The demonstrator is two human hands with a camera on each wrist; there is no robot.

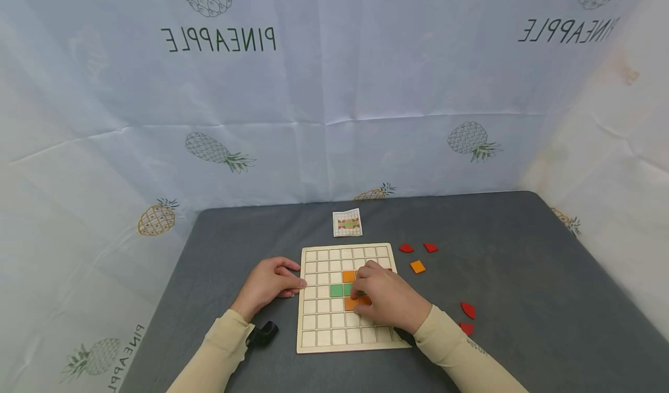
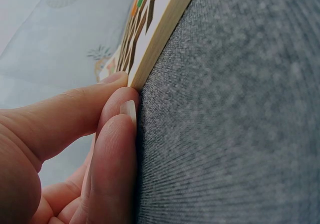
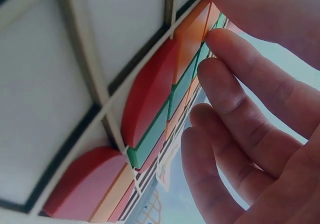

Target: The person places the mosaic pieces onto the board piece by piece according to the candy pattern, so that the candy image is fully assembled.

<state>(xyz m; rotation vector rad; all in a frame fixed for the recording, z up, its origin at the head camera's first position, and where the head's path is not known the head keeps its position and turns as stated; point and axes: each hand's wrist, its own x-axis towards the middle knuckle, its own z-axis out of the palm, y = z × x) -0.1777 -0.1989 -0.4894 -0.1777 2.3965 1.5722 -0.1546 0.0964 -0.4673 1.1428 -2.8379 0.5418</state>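
Note:
A pale wooden grid board (image 1: 316, 323) lies flat on the grey table. My left hand (image 1: 266, 282) pinches its left edge, thumb on top and fingers against the side. Orange square tiles (image 1: 348, 276) and green square tiles (image 1: 337, 290) fill cells in the board's middle. Over these tiles hovers my right hand (image 1: 389, 297), fingers gently bent and spread apart. In the right wrist view its thumb and index fingertips come right at an orange tile (image 3: 190, 37). Red curved pieces (image 3: 150, 94) sit in cells nearer that wrist, hidden by the hand in the head view.
Behind the board lies a small pattern card (image 1: 347, 223). To the right are two loose red pieces (image 1: 431, 247), an orange square (image 1: 417, 266), and two more red pieces (image 1: 468, 310) near my right sleeve. A pineapple-print cloth (image 1: 324, 79) hangs behind the table.

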